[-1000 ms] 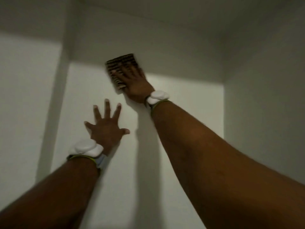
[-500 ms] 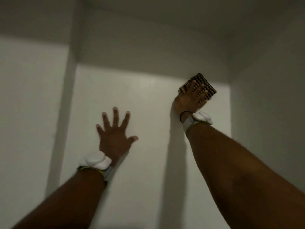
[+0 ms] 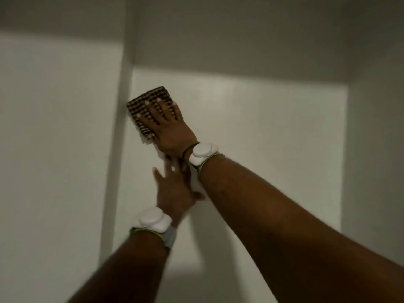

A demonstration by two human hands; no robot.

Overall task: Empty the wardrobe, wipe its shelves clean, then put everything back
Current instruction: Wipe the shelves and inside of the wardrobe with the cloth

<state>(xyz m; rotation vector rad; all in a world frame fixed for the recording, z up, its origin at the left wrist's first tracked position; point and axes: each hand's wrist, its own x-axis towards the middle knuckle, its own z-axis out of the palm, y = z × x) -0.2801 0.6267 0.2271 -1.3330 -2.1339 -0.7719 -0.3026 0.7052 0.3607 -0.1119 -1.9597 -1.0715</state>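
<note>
White wardrobe interior, dim light, upper part in shadow. Checked brown cloth lies flat against the back panel, high up at its left side, left edge touching the vertical divider. Right hand on top of cloth, fingers straight and spread, palm pressing it to the panel; no curl, no pinch. Left hand just below the right wrist, also flat on the back panel, fingers straight, holding nothing; its fingertips are partly hidden behind the right wrist. White wrist device on the right wrist with a thin dark band beside it, second white wrist device on the left wrist. Both forearms bare, reaching up from the bottom edge. Side wall at right. Neighbouring compartment's panel left of the divider.
</note>
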